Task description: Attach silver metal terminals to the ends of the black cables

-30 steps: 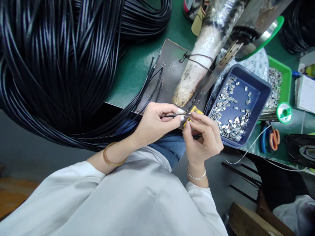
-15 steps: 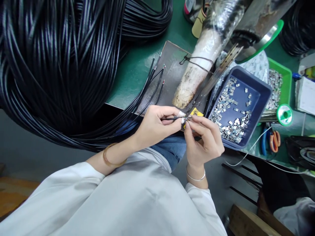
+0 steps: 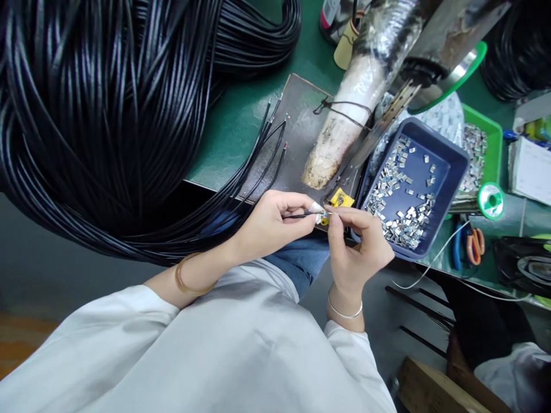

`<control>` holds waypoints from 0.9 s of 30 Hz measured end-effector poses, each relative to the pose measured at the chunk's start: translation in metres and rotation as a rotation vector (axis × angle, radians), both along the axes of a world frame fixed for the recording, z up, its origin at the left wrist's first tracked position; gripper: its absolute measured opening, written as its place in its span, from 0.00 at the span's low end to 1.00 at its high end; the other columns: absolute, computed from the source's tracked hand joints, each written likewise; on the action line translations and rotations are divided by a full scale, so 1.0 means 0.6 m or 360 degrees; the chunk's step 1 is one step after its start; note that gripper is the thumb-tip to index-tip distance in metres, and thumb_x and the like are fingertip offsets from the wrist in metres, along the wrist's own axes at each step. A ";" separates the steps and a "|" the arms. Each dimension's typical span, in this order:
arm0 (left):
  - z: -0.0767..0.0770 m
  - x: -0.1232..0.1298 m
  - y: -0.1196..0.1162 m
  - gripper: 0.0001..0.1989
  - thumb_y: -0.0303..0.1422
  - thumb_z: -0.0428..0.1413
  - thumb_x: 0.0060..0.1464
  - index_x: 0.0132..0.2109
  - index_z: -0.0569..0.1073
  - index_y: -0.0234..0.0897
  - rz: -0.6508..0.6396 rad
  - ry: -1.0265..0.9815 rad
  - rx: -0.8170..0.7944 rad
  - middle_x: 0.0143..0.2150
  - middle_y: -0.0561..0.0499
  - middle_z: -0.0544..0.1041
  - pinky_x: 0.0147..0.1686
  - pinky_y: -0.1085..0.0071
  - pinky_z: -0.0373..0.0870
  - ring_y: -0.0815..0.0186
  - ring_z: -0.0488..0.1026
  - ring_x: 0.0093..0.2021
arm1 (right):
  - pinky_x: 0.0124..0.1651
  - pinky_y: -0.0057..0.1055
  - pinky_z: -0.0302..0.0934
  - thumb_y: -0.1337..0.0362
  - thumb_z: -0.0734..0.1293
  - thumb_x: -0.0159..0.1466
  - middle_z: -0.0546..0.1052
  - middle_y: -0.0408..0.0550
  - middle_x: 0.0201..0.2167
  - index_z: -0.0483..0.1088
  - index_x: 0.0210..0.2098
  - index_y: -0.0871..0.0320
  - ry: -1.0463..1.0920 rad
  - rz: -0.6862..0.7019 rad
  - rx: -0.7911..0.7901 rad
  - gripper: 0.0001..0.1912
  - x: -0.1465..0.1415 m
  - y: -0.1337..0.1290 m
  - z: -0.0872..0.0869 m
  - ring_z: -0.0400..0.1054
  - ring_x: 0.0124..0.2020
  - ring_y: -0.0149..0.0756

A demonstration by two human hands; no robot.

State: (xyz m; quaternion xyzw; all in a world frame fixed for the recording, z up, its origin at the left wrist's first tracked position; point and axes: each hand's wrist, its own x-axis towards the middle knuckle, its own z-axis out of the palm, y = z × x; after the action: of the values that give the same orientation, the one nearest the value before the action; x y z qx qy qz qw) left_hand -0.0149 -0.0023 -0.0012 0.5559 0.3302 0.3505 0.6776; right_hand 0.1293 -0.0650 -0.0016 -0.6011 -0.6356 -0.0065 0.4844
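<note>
Between thumb and fingers, my left hand (image 3: 275, 221) pinches a black cable (image 3: 297, 215) close to its end. My right hand (image 3: 359, 238) is closed in a pinch at the cable's tip, on a small metal connector (image 3: 329, 214) that is partly hidden by the fingertips. Just behind the fingers lies a yellow piece (image 3: 342, 198) on the dark board (image 3: 297, 115). More cable ends (image 3: 282, 150) with stripped, coloured wires rest on that board to the left.
A big bundle of black cables (image 3: 107, 115) fills the left. A blue tray (image 3: 447, 155) of small metal connectors stands right, with a green tray (image 3: 495, 135) behind it. A white wrapped tube (image 3: 340, 126) slants over the board. Orange-handled pliers (image 3: 476, 246) lie farther right.
My right hand's fingers have drawn tighter together at the cable tip, and its index finger is more bent. The left hand still pinches the cable, slightly lower.
</note>
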 end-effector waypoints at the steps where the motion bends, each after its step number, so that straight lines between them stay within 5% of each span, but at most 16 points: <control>1: 0.000 -0.001 -0.003 0.03 0.27 0.59 0.51 0.33 0.77 0.31 0.0020 0.0014 0.0057 0.19 0.58 0.61 0.20 0.77 0.52 0.76 0.55 0.21 | 0.40 0.26 0.73 0.73 0.69 0.62 0.80 0.40 0.34 0.71 0.38 0.54 0.0046 0.0001 -0.0030 0.08 0.000 0.001 0.002 0.78 0.37 0.29; 4: 0.001 -0.008 -0.011 0.03 0.27 0.59 0.52 0.35 0.77 0.31 0.0077 0.0053 0.0182 0.25 0.54 0.71 0.25 0.78 0.60 0.75 0.63 0.25 | 0.39 0.28 0.73 0.72 0.68 0.63 0.78 0.39 0.32 0.70 0.37 0.54 0.0273 0.0040 -0.0059 0.07 0.002 0.001 0.001 0.78 0.36 0.30; 7: 0.001 -0.017 -0.009 0.06 0.30 0.57 0.56 0.34 0.75 0.31 -0.0150 -0.0090 -0.0064 0.23 0.53 0.73 0.22 0.79 0.59 0.76 0.63 0.22 | 0.40 0.31 0.73 0.73 0.67 0.64 0.79 0.40 0.33 0.70 0.38 0.54 0.0346 0.0129 0.0011 0.07 0.007 -0.002 -0.010 0.78 0.38 0.32; 12: 0.001 -0.025 -0.003 0.09 0.33 0.57 0.58 0.36 0.75 0.29 -0.0318 -0.0256 -0.0481 0.19 0.55 0.70 0.15 0.79 0.44 0.80 0.50 0.16 | 0.29 0.24 0.65 0.70 0.68 0.64 0.78 0.37 0.27 0.72 0.44 0.52 -0.0196 -0.0017 0.0172 0.10 0.019 -0.020 -0.017 0.72 0.23 0.25; 17: 0.000 -0.024 -0.010 0.08 0.32 0.57 0.57 0.35 0.76 0.29 -0.0258 -0.0258 -0.0356 0.19 0.56 0.68 0.17 0.80 0.52 0.78 0.56 0.18 | 0.26 0.24 0.57 0.66 0.71 0.63 0.71 0.33 0.19 0.73 0.40 0.53 -0.0674 0.0014 0.0005 0.06 0.009 -0.026 -0.003 0.60 0.17 0.21; 23: -0.014 -0.013 -0.024 0.07 0.28 0.60 0.53 0.36 0.82 0.30 0.0068 -0.0105 0.0053 0.27 0.50 0.78 0.25 0.79 0.67 0.74 0.69 0.25 | 0.20 0.21 0.53 0.63 0.65 0.67 0.68 0.33 0.21 0.69 0.35 0.55 0.0060 -0.0054 -0.0316 0.04 0.000 -0.018 -0.003 0.58 0.16 0.20; 27: -0.017 -0.006 -0.022 0.07 0.29 0.61 0.50 0.35 0.83 0.30 0.0272 -0.0046 0.0028 0.30 0.48 0.82 0.28 0.78 0.71 0.71 0.74 0.28 | 0.18 0.21 0.54 0.64 0.66 0.66 0.71 0.35 0.24 0.70 0.41 0.55 0.0363 -0.0135 0.0071 0.04 0.000 -0.015 -0.002 0.62 0.17 0.20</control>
State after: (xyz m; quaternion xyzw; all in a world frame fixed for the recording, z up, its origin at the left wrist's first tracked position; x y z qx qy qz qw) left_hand -0.0185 -0.0152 -0.0115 0.5264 0.3634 0.4179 0.6451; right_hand 0.1293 -0.0743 -0.0028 -0.6133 -0.5501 0.0272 0.5661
